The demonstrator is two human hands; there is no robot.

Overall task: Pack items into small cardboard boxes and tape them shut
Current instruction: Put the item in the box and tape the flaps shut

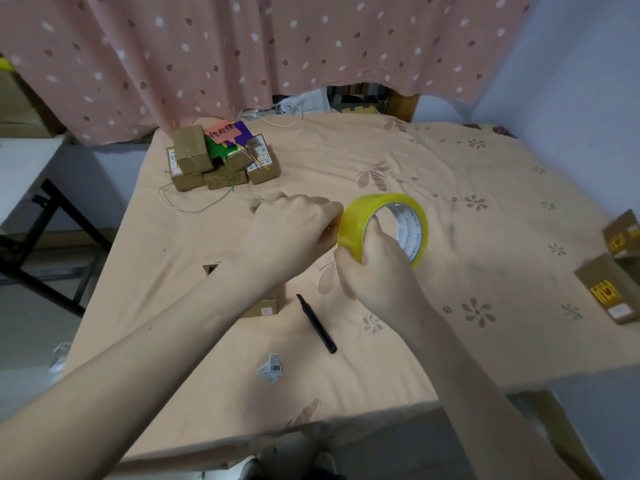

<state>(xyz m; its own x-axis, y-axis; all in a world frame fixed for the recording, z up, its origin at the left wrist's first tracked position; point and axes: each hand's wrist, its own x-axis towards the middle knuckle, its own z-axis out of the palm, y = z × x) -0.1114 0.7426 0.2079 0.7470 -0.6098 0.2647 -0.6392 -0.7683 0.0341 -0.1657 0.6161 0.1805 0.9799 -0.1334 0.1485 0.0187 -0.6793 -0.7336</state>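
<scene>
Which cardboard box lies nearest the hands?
The box under the left forearm, just left of the black pen. The stacked boxes sit at the far left, and the two yellow-labelled boxes lie at the right edge.

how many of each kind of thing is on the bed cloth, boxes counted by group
boxes in the far stack: cannot count exactly, several
box under the left forearm: 1
boxes at the right edge: 2
tape roll, held in both hands: 1
black pen: 1
barcode label scrap: 1
total besides the stack: 6
</scene>
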